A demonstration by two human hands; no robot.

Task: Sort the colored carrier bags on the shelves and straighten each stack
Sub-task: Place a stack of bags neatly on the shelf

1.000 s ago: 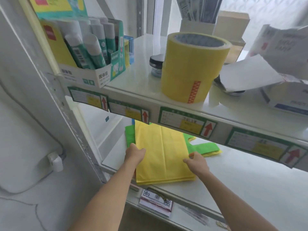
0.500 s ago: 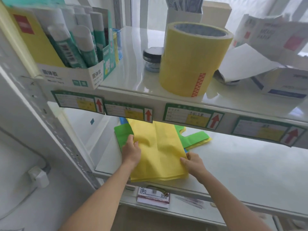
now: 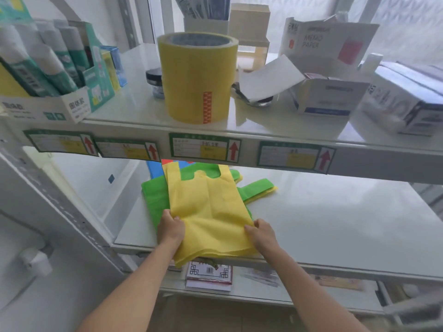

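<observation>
A stack of yellow carrier bags (image 3: 208, 212) lies on the middle shelf (image 3: 335, 226), its bottom edge hanging over the shelf's front. My left hand (image 3: 170, 228) grips the stack's lower left corner and my right hand (image 3: 261, 232) grips its lower right corner. Under the yellow stack lie green bags (image 3: 153, 200), with a green handle (image 3: 257, 188) sticking out to the right. Blue bags (image 3: 154, 167) and a bit of red bag (image 3: 169, 161) show at the back, partly hidden by the upper shelf's front rail.
The upper shelf (image 3: 134, 109) carries a big yellow tape roll (image 3: 197, 77), a box of glue sticks (image 3: 48, 75), a dark jar (image 3: 154, 81) and paper boxes (image 3: 330, 92). Label cards (image 3: 205, 147) line its front rail. A notepad (image 3: 208, 275) lies on the lower shelf.
Both hands have pulled the yellow stack toward me, so its bottom edge now overhangs the shelf front. The view has dropped, showing the bag handles and the blue and red bags behind.
</observation>
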